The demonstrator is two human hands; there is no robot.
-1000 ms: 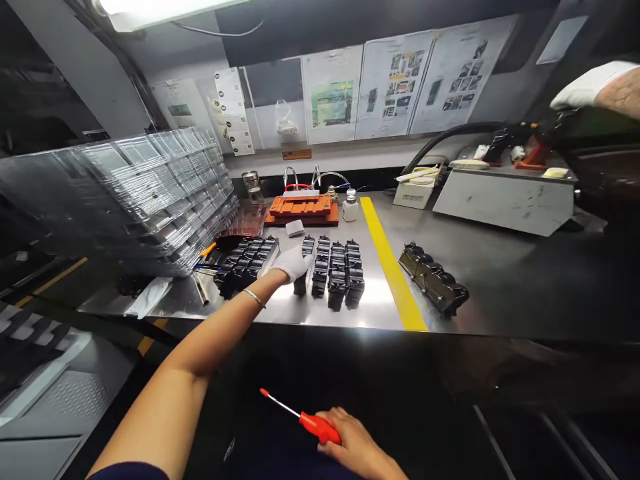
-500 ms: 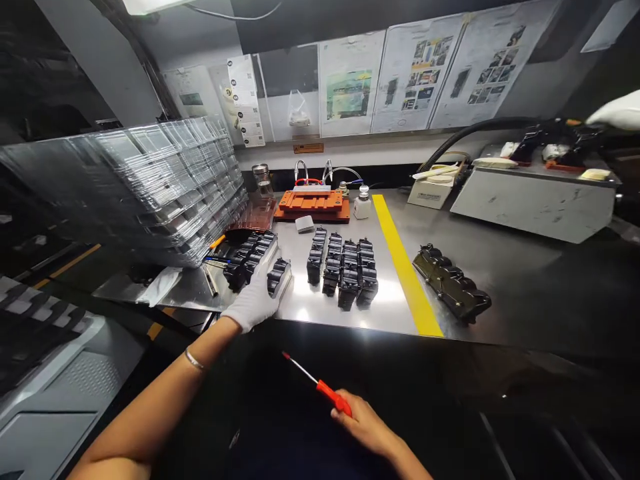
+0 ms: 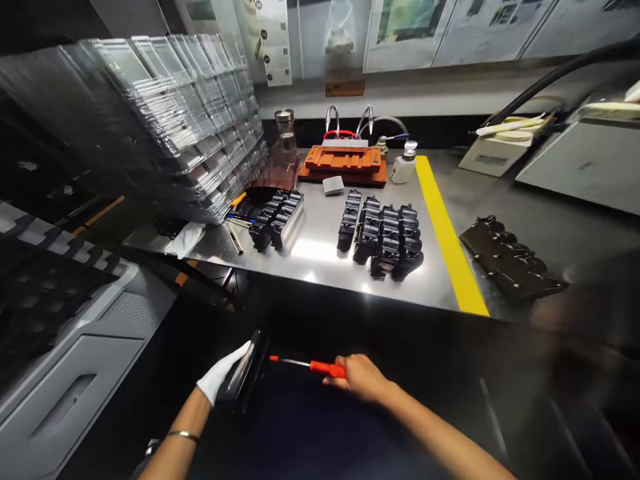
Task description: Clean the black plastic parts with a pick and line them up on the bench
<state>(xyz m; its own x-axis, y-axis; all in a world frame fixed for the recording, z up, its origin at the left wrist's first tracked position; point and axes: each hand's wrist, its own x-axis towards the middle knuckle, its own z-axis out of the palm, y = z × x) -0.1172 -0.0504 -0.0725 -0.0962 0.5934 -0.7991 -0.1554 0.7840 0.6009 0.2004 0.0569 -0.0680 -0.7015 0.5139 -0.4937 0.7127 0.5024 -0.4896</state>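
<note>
In a white glove, my left hand (image 3: 221, 375) grips a long black molded part (image 3: 245, 373), held tilted in front of the bench; motion blurs it a little. My bare right hand (image 3: 363, 375) is wrapped round the red handle of a screwdriver (image 3: 320, 367). Its red tip points left, close to the black part, with a small gap showing. On the bench stand two similar black parts (image 3: 277, 217) at the left, and a group of several ribbed black parts (image 3: 390, 233) in the middle.
Stacked clear plastic trays (image 3: 190, 127) rise at the left. An orange fixture (image 3: 343, 163), a white bottle (image 3: 404, 163) and a glass jar (image 3: 286, 130) stand at the back. Right of the yellow tape (image 3: 445, 233) lies another black part (image 3: 510, 257). A grey bin (image 3: 100, 353) is at lower left.
My left hand has lifted one black part off the bench and brought it down toward me. The screwdriver has turned nearer to level, its tip by that part. The view has shifted.
</note>
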